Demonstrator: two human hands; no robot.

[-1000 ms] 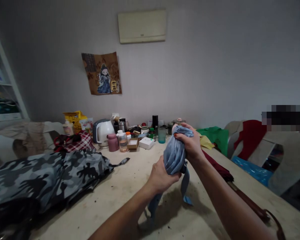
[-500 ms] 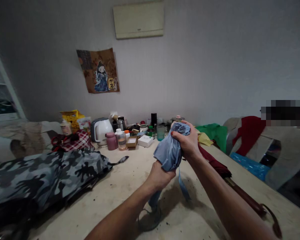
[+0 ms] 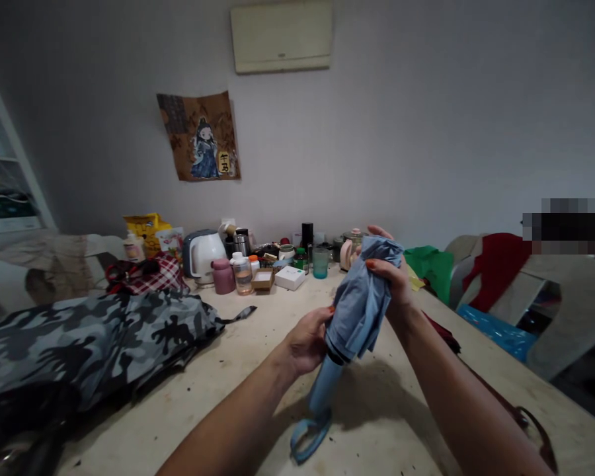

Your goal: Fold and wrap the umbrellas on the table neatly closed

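Observation:
A light blue folding umbrella [image 3: 359, 297] is held up at a slant over the table, its fabric bunched and loosely folded. My right hand [image 3: 394, 274] is closed around its upper end, thumb across the cloth. Lower down, my left hand [image 3: 310, 340] grips the canopy's left edge near the handle; part of its fingers is hidden behind the cloth. The blue handle [image 3: 326, 383] points down toward me, with a wrist strap loop [image 3: 311, 439] hanging at its end.
A grey camouflage umbrella [image 3: 104, 344] lies at the left. Beyond my right arm is a dark red umbrella [image 3: 441, 332], partly hidden. Along the wall stand a kettle [image 3: 208, 256], a pink jar [image 3: 223, 276], a white box [image 3: 290, 278] and a teal cup [image 3: 320, 263].
My left hand has shifted from around the umbrella's lower part to the canopy's left edge, exposing the handle. My right hand and the umbrella have moved slightly right. The strap now hangs below the handle.

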